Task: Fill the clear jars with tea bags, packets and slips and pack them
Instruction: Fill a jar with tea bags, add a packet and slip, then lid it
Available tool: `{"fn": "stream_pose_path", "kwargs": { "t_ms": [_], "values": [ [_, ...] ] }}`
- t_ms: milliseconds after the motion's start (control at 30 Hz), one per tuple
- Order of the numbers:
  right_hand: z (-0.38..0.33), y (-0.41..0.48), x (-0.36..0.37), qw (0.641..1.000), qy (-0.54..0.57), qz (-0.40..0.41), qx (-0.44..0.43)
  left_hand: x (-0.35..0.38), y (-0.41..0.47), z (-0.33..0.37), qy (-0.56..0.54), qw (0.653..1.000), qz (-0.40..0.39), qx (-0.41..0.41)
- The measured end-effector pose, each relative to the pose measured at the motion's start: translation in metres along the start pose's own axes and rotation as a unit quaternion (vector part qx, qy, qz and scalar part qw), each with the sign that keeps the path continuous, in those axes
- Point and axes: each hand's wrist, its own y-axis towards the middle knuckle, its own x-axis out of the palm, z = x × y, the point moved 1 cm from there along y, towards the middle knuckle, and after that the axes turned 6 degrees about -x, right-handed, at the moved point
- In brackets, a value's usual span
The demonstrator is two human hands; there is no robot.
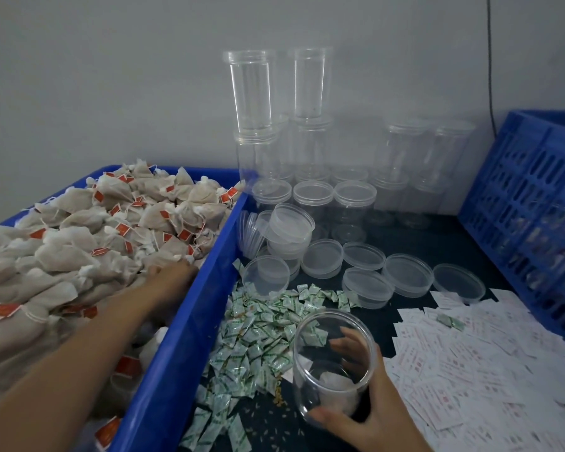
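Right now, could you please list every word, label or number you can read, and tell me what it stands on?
Nothing here can be read as text.
Red tags on the tea bags: print too blurred to read.
Green-and-white packets: green print, too small to read.
White slips: reddish print, too small to read.
Clear jars and lids: no label seen.

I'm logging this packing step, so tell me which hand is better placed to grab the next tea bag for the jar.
Left, probably. The left hand reaches in among the tea bags in the blue bin, while the right hand is busy gripping the clear jar beside the bin.
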Motion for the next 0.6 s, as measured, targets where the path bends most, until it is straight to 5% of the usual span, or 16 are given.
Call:
{"fn": "stream_pose_path", "kwargs": {
  "t_ms": [300, 467, 600],
  "values": [
    [0.001, 0.0, -0.001, 1.0, -0.01, 0.003, -0.002, -0.011, 0.007, 0.004, 0.008, 0.999, 0.047, 0.019],
    [0.002, 0.0, 0.0, 1.0, -0.01, 0.0, -0.005, -0.035, -0.004, 0.004, -0.277, 0.954, 0.115, -0.01],
    [0.003, -0.001, 0.0, 1.0, -0.018, 0.0, -0.004, -0.068, -0.028, 0.016, -0.38, 0.905, 0.191, 0.006]
  ]
}}
